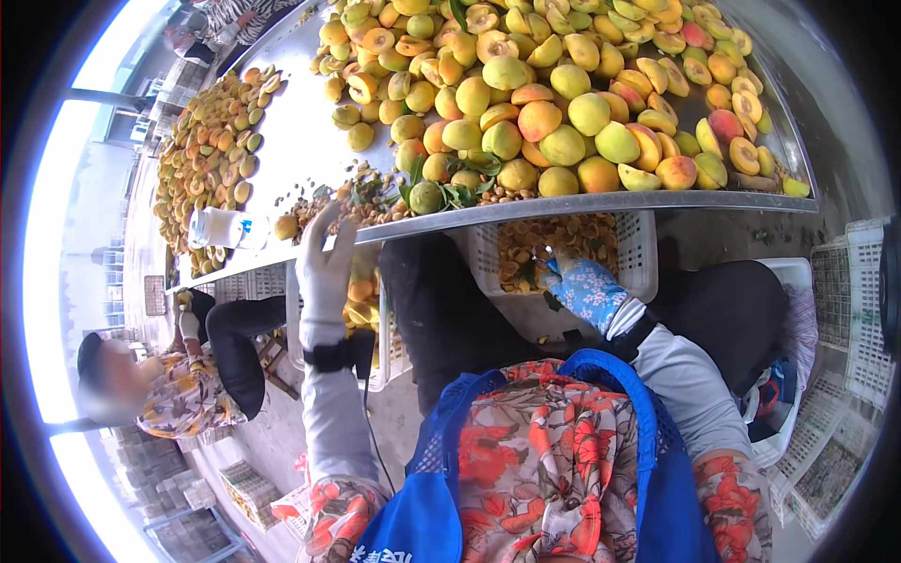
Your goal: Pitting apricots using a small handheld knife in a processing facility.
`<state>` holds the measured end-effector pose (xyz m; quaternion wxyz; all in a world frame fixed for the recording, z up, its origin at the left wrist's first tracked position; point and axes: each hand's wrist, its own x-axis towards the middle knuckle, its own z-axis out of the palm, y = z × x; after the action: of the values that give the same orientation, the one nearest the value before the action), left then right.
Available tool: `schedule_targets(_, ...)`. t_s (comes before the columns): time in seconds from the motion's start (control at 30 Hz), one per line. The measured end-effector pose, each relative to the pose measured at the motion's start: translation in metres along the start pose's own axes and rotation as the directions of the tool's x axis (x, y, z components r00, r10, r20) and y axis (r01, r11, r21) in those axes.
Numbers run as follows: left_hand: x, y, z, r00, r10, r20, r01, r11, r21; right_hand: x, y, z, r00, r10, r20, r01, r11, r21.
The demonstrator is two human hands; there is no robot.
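Observation:
My left hand (325,267), in a white glove, reaches up to the metal table's near edge. Its fingers are apart beside a heap of brown fruit pits (371,195), and nothing shows in them. My right hand (589,293) wears a blue flowered glove and hangs over a white plastic crate (640,246) below the table. Its fingers are closed; a small bright glint shows at their tips, but what they grip is unclear. Cut yellow fruit halves (554,236) fill this crate. Whole and halved yellow-red peaches (539,120) lie piled on the table.
A smaller peach heap (208,141) and a clear plastic jar (225,229) are on the table's left part. Another crate (385,349) with yellow fruit stands below my left hand. A co-worker (192,389) sits at the left. Stacked crates (849,310) stand at the right.

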<state>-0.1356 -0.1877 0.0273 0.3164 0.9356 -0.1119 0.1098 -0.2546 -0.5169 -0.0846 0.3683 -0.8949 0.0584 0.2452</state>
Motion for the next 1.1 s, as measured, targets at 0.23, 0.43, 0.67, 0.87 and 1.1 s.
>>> schedule_targets(0.23, 0.134, 0.044, 0.097, 0.825, 0.230, 0.516, -0.367, 0.913, 0.180, -0.006, -0.024, -0.004, 0.994, -0.101, -0.045, 0.104, 0.992, 0.068)
schedule_targets(0.43, 0.153, 0.048, 0.101, 0.770, 0.114, 0.628, -0.227, 0.968, 0.103, -0.006, -0.012, 0.003, 0.957, -0.198, -0.213, 0.242, 0.949, 0.201)
schedule_targets(0.67, 0.074, 0.054, 0.054, 0.806, 0.157, 0.571, 0.423, 0.521, -0.741, -0.028, -0.044, -0.033, 0.929, -0.213, -0.302, 0.350, 0.771, 0.533)
schedule_targets(0.87, -0.006, 0.095, 0.069, 0.803, 0.067, 0.592, 0.538, 0.344, -0.770, -0.039, -0.071, -0.038, 0.761, -0.425, -0.490, 0.586, 0.773, 0.241)
schedule_targets(1.1, -0.033, 0.111, 0.087, 0.786, -0.011, 0.618, 0.574, 0.382, -0.724, -0.034, -0.070, -0.019, 0.692, -0.499, -0.522, 0.561, 0.827, -0.046)
